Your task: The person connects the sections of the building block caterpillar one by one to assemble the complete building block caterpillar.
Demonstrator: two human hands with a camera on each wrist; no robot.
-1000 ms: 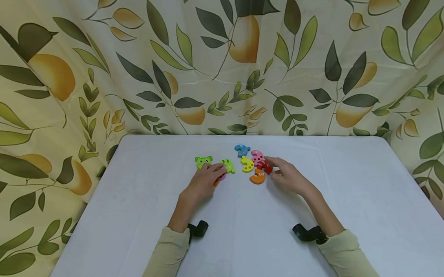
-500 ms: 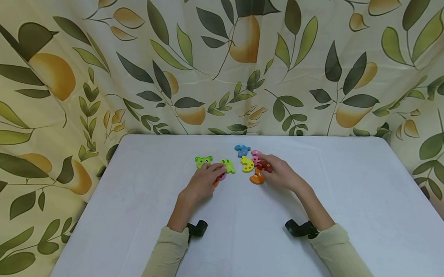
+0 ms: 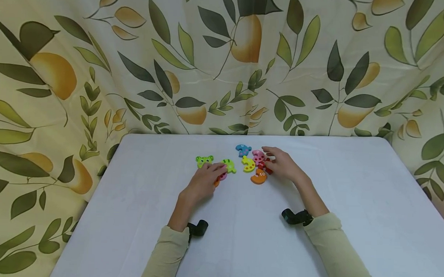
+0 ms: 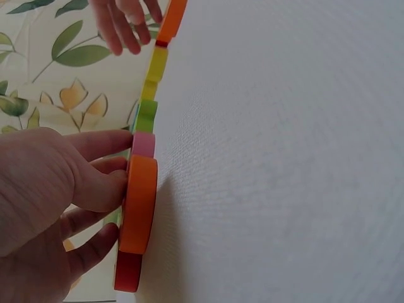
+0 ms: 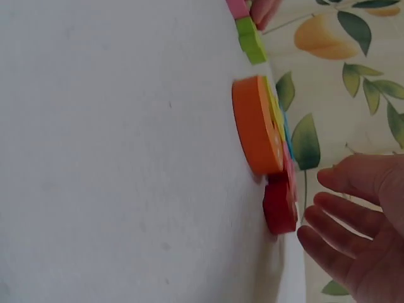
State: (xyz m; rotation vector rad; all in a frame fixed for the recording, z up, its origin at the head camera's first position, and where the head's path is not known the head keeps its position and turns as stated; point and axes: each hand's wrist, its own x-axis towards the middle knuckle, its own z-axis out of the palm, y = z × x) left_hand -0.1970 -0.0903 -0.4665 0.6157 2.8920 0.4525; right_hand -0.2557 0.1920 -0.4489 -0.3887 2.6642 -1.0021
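Observation:
My left hand (image 3: 203, 182) rests its fingertips on a group of flat puzzle pieces. Around it show a green animal-face piece (image 3: 204, 160), a green striped piece (image 3: 228, 166) and a pink one (image 4: 144, 144). An orange piece (image 4: 139, 203) and a red piece (image 4: 128, 272) sit under these fingers in the left wrist view. Over a second cluster, my right hand (image 3: 285, 165) has its fingers spread, just off a red piece (image 5: 279, 205). Beside that lie a pink spotted piece (image 3: 258, 157), an orange numbered piece (image 3: 258, 177), a yellow piece (image 3: 248, 164) and a blue piece (image 3: 243, 150).
A white table (image 3: 240, 237) carries both groups, near its far edge. Behind it hangs a curtain (image 3: 223, 93) printed with leaves and fruit. Black wrist cameras stick out from the left wrist (image 3: 198, 227) and right wrist (image 3: 294, 217).
My right hand has moved in over the red piece, then lifted its fingers off, leaving the red and pink pieces close together. The left hand has stayed put.

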